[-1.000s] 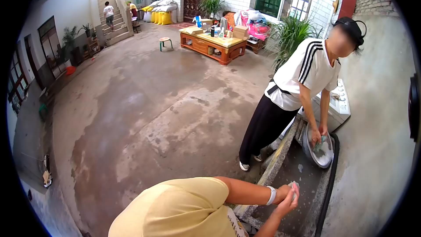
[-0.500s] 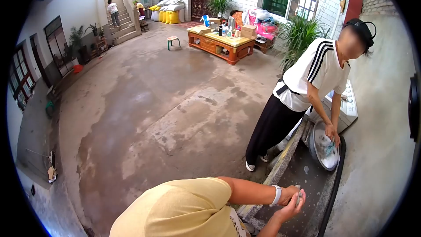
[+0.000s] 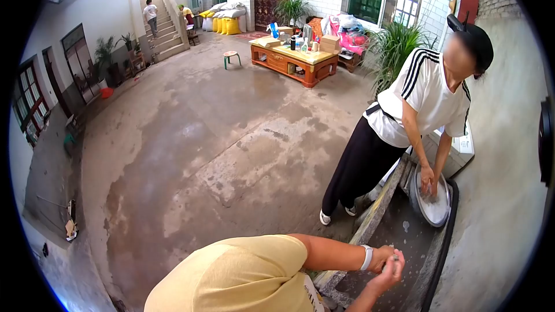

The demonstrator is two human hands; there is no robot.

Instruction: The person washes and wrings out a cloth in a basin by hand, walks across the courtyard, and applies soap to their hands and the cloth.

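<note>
My left hand (image 3: 381, 259), with a white watch (image 3: 366, 257) on its wrist, is closed and pressed against my right hand (image 3: 393, 269). The fingers of my right hand are curled too. A small greyish thing (image 3: 395, 257) shows between them, too covered to name. Both hands are over a concrete trough (image 3: 373, 221) with dark, wet-looking contents. Beyond them, a person in a white shirt (image 3: 425, 98) bends over a metal basin (image 3: 417, 199) of foamy water, both hands inside it.
A black hose (image 3: 449, 219) runs along the wall side of the trough. Behind the person stands a white appliance (image 3: 463, 149). Farther off are a wooden table (image 3: 289, 65) with bottles and boxes, a stool (image 3: 231, 55), plants, stacked sacks (image 3: 225, 25) and stairs (image 3: 167, 43).
My hands have closed more around the greyish thing, so less of it shows. The other person's hands have gone lower into the basin, and the bluish cloth there is out of sight.
</note>
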